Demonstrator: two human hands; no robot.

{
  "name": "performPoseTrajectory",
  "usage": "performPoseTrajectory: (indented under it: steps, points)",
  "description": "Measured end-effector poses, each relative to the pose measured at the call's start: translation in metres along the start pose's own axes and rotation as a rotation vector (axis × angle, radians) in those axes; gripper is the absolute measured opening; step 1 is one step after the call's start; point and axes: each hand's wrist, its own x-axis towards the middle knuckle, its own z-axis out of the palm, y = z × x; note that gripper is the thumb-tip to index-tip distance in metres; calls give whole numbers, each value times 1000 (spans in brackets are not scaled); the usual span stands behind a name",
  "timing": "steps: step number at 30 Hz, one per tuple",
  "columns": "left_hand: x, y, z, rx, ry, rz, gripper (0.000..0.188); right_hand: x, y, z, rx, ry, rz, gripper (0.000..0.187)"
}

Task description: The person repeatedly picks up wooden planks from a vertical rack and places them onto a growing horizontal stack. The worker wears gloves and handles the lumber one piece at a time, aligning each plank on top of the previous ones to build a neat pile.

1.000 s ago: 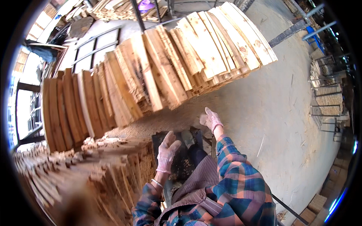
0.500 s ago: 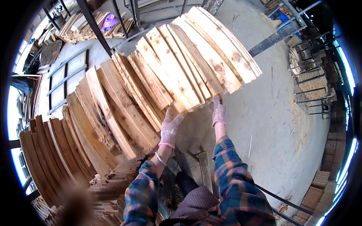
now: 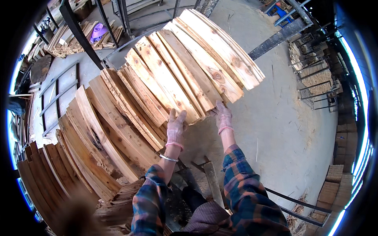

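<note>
A long row of rough wooden boards (image 3: pixel 173 70) stretches from the lower left to the upper middle, pale at the far right and browner toward the left. My left hand (image 3: pixel 175 129), in a pinkish knit glove, rests against the near ends of the pale boards, thumb and forefinger apart. Farther right, my right hand (image 3: pixel 224 117) wears a matching glove. Its outstretched fingers touch the near ends of other boards, and some fingertips are hidden at the wood's edge. Neither hand has a board wrapped in its fingers.
Dark metal posts (image 3: pixel 80 35) and a frame bar (image 3: pixel 281 37) stand beyond the boards. A purple hat (image 3: pixel 98 32) lies on a wood pile at far left. Racks of stacked wood (image 3: pixel 315 74) stand at right. A metal rail (image 3: pixel 299 204) runs near my right arm.
The view has shifted, so the boards sit farther left and slightly lower. My left hand has moved a little rightward along the board ends. My right hand stays at the ends.
</note>
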Motion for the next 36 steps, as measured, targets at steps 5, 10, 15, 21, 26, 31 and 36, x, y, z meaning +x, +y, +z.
performPoseTrajectory:
  steps: [5, 10, 15, 21, 26, 31, 36]
  points:
    - [16, -2, -6, 13, 81, 107, 91, -29, -2, 15, 68, -154, 173, 17]
    - [24, -2, -17, -212, -105, 165, 67, -26, -54, 51, -872, -316, -77, 57]
    - [14, 11, 6, -138, -89, 183, 52, -33, -28, 75, -1236, -335, -459, 71]
    - [-12, 18, -93, -395, -316, 157, 45, -136, -32, 130, -1666, -663, -538, 73]
    - [-24, 33, -74, -496, -311, 142, 44, -65, -8, 105, -621, -379, -21, 72]
    - [-44, 44, -101, -425, -208, 140, 41, -105, -19, 122, -355, -639, 251, 75]
    - [-198, 27, -107, -268, -192, 10, 70, -172, -18, 48, -600, -905, -50, 91]
